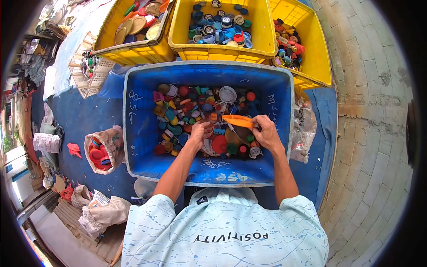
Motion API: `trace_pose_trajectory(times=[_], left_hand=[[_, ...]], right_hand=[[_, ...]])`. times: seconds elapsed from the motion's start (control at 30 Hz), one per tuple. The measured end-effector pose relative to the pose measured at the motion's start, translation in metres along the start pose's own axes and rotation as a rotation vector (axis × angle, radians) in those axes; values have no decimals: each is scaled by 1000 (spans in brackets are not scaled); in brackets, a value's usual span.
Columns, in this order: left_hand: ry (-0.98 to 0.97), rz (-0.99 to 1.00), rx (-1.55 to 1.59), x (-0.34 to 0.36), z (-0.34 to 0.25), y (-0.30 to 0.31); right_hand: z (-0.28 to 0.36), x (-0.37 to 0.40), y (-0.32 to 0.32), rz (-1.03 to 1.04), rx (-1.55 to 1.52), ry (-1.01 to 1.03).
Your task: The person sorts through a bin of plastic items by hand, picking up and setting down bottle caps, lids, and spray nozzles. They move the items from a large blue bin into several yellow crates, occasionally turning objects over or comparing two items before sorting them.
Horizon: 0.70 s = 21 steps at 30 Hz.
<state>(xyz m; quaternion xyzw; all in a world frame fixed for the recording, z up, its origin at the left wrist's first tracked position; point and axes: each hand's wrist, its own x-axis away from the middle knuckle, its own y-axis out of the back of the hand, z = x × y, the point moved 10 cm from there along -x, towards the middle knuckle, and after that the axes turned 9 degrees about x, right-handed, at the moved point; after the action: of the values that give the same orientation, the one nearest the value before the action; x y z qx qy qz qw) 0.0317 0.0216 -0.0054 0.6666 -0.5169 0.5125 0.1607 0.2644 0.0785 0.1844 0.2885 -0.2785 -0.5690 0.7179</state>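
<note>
Both hands are over a large blue crate [209,179] holding many mixed plastic caps and lids [191,107]. My right hand [267,132] has its fingers closed on one end of an orange plastic piece [238,120], which points left toward the other hand. My left hand [202,131] is bent with its fingertips close together, beside a small orange cap [213,117]; whether it holds that cap is too small to tell. A red lid [219,144] and a white round lid [227,95] lie among the caps.
Behind the crate stand three yellow crates [222,52] with sorted caps. A white basket [91,80] is at the back left. An open sack of red lids [111,147] stands left. Plastic bags [304,129] lie right, and more sacks [104,213] lie lower left.
</note>
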Motion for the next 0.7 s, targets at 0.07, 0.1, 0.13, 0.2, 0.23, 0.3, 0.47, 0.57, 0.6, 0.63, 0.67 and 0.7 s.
trace_pose_trajectory(times=[0.07,0.1,0.13,0.2,0.23,0.3,0.47,0.57,0.6,0.63,0.67,0.7], left_hand=[[-36,24,6,-23,4,-5],[-39,-2,5,-29,3,-8],[-44,-27,4,-37,3,-13],[-38,-58,9,-66,8,-17],[-24,-64,13,-92,18,-15],[24,-204,-46,-118,24,-20],[112,-179,241,-172,38,-59],[-15,-155,413,-219,62,-50],[0,-157,403,-216,68,-55],[12,-161,393,-206,68,-62],[19,-167,381,-197,65,-66],[22,-177,369,-184,59,-68]], right_hand=[[14,20,16,-84,14,85],[8,30,20,-86,-35,-40],[14,38,28,-126,-52,-39],[14,54,37,-214,-139,-143],[16,59,40,-251,-98,-109],[18,71,45,-318,-19,-48],[7,99,44,-308,-103,-129],[4,109,45,-280,-97,-131],[3,111,45,-276,-98,-124],[1,112,47,-272,-102,-115],[-3,112,50,-274,-102,-112],[-6,113,51,-275,-105,-108]])
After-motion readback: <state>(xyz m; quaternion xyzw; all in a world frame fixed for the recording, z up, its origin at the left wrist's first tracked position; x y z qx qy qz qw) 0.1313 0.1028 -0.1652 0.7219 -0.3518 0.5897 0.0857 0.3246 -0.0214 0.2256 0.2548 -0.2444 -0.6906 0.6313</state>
